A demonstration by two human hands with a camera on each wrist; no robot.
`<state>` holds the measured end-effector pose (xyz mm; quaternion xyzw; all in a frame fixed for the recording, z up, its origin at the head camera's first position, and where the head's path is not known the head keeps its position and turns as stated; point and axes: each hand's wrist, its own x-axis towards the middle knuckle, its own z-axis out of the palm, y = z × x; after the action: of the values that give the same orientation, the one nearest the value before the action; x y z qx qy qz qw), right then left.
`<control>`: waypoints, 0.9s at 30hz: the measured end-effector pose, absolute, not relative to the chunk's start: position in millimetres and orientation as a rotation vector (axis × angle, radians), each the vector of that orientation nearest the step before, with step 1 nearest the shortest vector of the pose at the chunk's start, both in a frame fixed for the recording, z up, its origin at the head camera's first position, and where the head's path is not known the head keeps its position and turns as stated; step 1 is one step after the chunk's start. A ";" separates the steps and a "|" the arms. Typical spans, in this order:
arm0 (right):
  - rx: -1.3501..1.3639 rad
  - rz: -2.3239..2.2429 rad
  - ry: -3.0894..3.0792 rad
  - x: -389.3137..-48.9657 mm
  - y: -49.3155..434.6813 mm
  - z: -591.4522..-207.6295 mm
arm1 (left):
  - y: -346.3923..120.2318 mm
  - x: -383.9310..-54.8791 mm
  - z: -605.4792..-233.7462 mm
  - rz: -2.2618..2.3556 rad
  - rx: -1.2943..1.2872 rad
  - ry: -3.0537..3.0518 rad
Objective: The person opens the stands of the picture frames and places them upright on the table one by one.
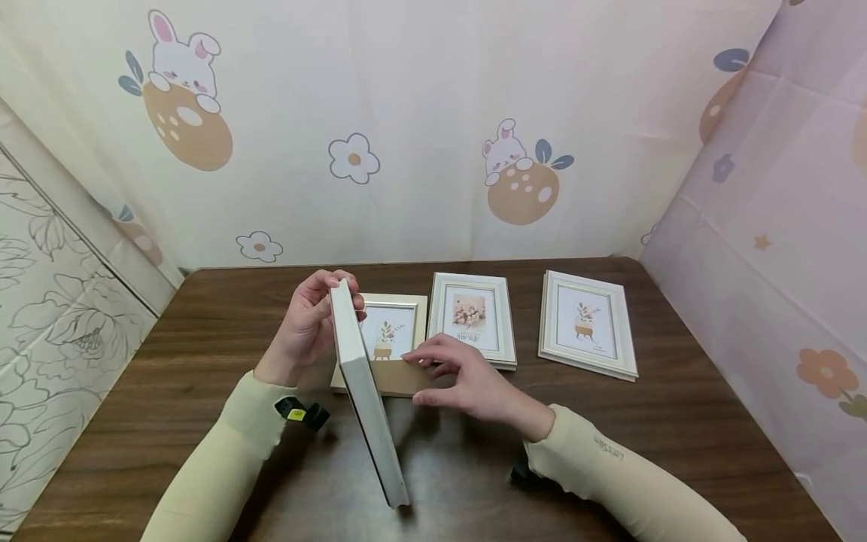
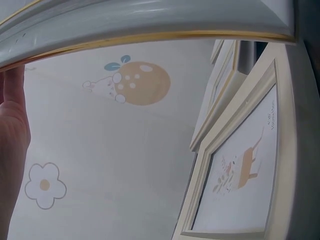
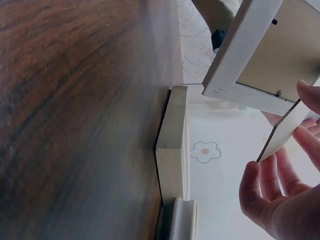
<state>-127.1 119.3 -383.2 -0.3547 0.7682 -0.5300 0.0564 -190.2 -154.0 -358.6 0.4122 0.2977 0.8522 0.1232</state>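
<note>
In the head view, my left hand (image 1: 310,320) grips the top end of a white picture frame (image 1: 360,376). The frame stands tilted on its edge, its thin side towards me. Gold trim on the front of this picture frame (image 2: 150,36) shows in the left wrist view. My right hand (image 1: 467,376) is at the frame's back, where thumb and fingers pinch a thin tan flap (image 1: 396,374). The flap (image 3: 287,131) stands out from the brown backing (image 3: 282,60) in the right wrist view; where it joins is hidden by the fingers.
Behind the flap lies a cream frame (image 1: 421,307) with a plant print, partly covered. To its right are a white frame (image 1: 506,320) with a flower picture and another white frame (image 1: 623,324). They lie on a dark wooden table (image 1: 684,421) before a patterned curtain (image 1: 420,90).
</note>
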 end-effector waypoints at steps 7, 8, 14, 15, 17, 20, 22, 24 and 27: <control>-1.116 -1.540 2.410 -128.8 122.7 -379.5 | -155.7 -189.9 -359.8 2.494 1.193 0.888; -1.122 -1.535 2.414 -128.8 123.0 -378.9 | -155.9 -189.8 -359.9 2.496 1.192 0.891; -1.153 -1.527 2.429 -128.1 123.3 -377.8 | -155.6 -188.7 -359.4 2.497 1.194 0.889; -1.156 -1.528 2.426 -127.9 123.1 -378.1 | -155.3 -188.5 -359.2 2.495 1.195 0.884; -1.164 -1.534 2.413 -127.5 122.4 -379.0 | -154.6 -188.0 -358.6 2.493 1.196 0.879; -1.160 -1.550 2.376 -126.9 121.0 -381.0 | -153.9 -187.3 -358.0 2.491 1.197 0.882; -1.145 -1.565 2.347 -126.8 120.4 -382.5 | -153.5 -186.7 -357.3 2.493 1.196 0.890; -1.138 -1.575 2.330 -126.8 119.9 -383.6 | -153.4 -186.6 -357.1 2.493 1.200 0.894; -1.132 -1.578 2.320 -126.8 119.8 -384.4 | -153.2 -186.7 -357.0 2.496 1.200 0.897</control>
<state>-126.8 119.8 -384.4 -0.3736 0.7654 -0.5208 0.0579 -186.7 -153.2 -357.0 0.4096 0.3060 0.8517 0.1150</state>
